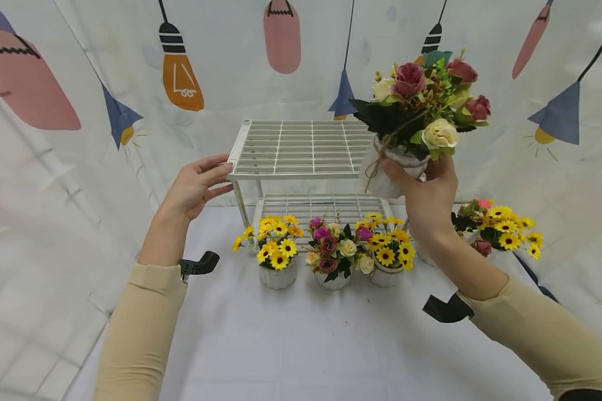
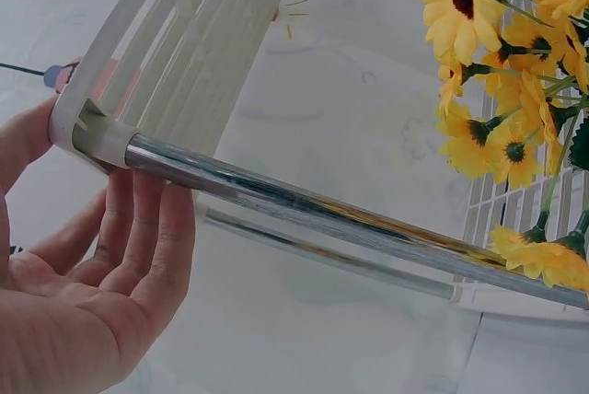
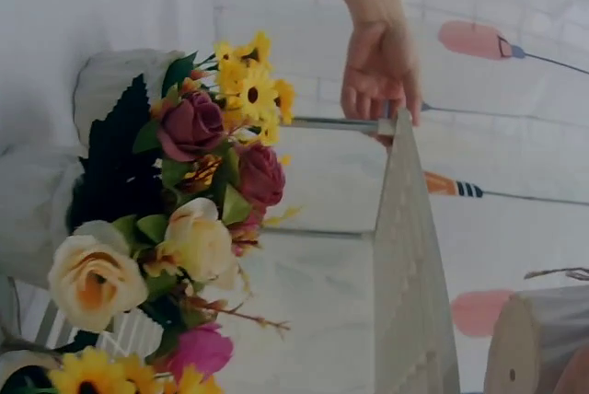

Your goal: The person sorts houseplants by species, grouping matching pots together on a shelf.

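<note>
A white two-tier wire rack (image 1: 301, 147) stands at the back of the table. My left hand (image 1: 195, 186) grips the left front corner of its upper shelf. In the left wrist view its fingers (image 2: 152, 237) lie beside the metal post (image 2: 276, 190), under that corner. My right hand (image 1: 431, 203) holds a white pot (image 1: 388, 181) tied with twine, carrying pink and cream artificial roses (image 1: 438, 133). This pot is raised at the right part of the upper shelf, hiding that part in the head view. The pot's base (image 3: 515, 357) shows in the right wrist view.
Before the rack stand a pot of yellow daisies (image 1: 278, 242), a pot of mixed roses (image 1: 333, 248) and another daisy pot (image 1: 388, 250). More flowers (image 1: 506, 228) are at the right, partly behind my right arm. A patterned cloth (image 1: 221, 67) hangs behind the white table (image 1: 301, 345).
</note>
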{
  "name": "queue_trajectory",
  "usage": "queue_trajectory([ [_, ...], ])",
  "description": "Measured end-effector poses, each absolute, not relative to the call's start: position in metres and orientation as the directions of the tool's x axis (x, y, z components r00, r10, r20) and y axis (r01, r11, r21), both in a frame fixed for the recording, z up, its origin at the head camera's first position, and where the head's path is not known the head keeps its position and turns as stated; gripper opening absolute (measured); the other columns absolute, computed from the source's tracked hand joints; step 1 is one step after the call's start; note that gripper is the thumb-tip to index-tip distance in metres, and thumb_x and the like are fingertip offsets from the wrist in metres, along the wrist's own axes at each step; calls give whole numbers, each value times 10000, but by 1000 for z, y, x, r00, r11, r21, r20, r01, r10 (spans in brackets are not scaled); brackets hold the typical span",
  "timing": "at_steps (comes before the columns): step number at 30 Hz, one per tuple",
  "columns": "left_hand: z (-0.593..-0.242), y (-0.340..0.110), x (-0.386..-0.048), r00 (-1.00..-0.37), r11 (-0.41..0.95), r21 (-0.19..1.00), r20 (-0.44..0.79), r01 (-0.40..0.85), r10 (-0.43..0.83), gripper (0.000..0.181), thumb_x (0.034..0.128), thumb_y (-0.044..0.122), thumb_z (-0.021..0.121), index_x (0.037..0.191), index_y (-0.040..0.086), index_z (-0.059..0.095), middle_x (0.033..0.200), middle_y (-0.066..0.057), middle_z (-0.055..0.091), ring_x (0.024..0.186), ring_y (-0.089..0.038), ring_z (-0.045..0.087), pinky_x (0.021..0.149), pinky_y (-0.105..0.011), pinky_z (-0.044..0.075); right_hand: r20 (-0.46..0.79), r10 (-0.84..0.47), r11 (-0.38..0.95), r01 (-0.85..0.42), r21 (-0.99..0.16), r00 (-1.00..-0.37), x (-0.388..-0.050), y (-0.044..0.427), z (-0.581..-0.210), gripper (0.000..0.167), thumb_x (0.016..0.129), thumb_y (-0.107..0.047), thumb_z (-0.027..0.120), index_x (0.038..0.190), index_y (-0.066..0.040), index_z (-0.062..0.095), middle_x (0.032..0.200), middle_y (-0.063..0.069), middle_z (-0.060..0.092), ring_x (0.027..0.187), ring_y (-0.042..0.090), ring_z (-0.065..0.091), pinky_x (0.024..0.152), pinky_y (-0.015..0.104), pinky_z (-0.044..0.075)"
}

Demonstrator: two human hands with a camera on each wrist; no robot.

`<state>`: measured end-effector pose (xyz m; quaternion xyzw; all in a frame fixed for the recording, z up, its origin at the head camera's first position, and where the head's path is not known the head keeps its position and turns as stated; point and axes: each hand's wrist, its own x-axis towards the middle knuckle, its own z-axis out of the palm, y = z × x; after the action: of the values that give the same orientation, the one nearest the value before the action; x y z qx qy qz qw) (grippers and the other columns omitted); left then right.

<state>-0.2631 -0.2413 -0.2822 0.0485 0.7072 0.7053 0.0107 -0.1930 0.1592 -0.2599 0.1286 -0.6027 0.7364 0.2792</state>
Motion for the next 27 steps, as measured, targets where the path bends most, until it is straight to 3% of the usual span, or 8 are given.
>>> queue_trajectory([
  [6, -281, -242, -262, -996, 13, 999, 52, 53, 79, 689, 959, 289, 760, 1528, 33, 468, 1432, -147, 561, 1131, -193, 647, 1087, -487, 442, 499, 207, -121, -528, -841, -842, -211, 131, -248, 743, 832, -37, 869, 1461, -138, 488, 1442, 44, 540, 1352, 180, 484, 1095, 339, 433],
  [17, -284, -245, -264, -997, 14, 999, 48, 49, 66, 690, 946, 300, 776, 1514, 39, 486, 1424, -152, 565, 1115, -203, 652, 908, -315, 569, 361, 184, -133, -387, -912, -914, -244, 81, -236, 761, 813, -90, 899, 1446, -115, 477, 1378, 52, 561, 1285, 161, 531, 1035, 293, 469],
  [27, -283, -242, -266, -995, 21, 998, 58, 60, 86, 683, 960, 289, 756, 1519, 18, 474, 1322, -65, 613, 1103, -198, 648, 898, -309, 573, 323, 194, -135, -351, -927, -926, -281, 46, -231, 820, 788, -105, 922, 1463, -84, 457, 1351, 46, 558, 1246, 156, 546, 984, 225, 477],
])
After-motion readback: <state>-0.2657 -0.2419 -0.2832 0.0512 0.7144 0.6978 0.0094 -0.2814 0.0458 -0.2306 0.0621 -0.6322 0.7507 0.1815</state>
